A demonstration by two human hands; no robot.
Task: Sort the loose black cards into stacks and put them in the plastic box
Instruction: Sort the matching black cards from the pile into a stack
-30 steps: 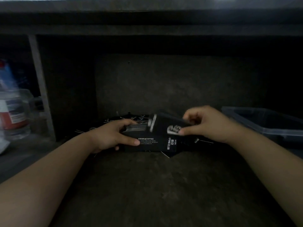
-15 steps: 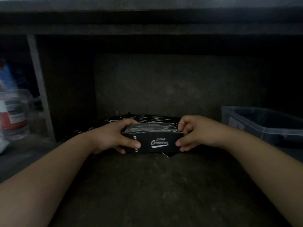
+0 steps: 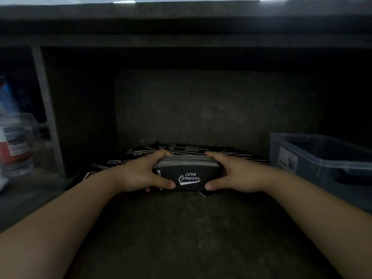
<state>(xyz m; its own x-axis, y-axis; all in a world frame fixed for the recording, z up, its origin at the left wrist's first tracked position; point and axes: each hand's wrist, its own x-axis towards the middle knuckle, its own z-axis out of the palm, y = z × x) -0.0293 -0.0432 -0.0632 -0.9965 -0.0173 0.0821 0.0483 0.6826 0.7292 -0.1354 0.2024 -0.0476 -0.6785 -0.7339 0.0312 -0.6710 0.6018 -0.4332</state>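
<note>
A stack of black cards (image 3: 188,176) stands on edge in the middle of the dark shelf, its front card printed "Club Camping" in white. My left hand (image 3: 141,174) grips the stack's left end and my right hand (image 3: 233,174) grips its right end. Behind and under the stack, loose black cards (image 3: 181,150) lie scattered on the shelf floor. A clear plastic box (image 3: 322,164) sits to the right, open at the top, with dark contents I cannot make out.
A vertical divider (image 3: 48,109) closes the compartment on the left; beyond it stand a blurred container with a red label (image 3: 14,146) and other bottles. A dark back wall (image 3: 201,107) and low overhead shelf bound the space. Bare shelf floor (image 3: 181,238) lies in front.
A second ago my right hand was laying a card onto the stack held by my left hand. Now both hands squeeze the stack's ends, squaring it upright.
</note>
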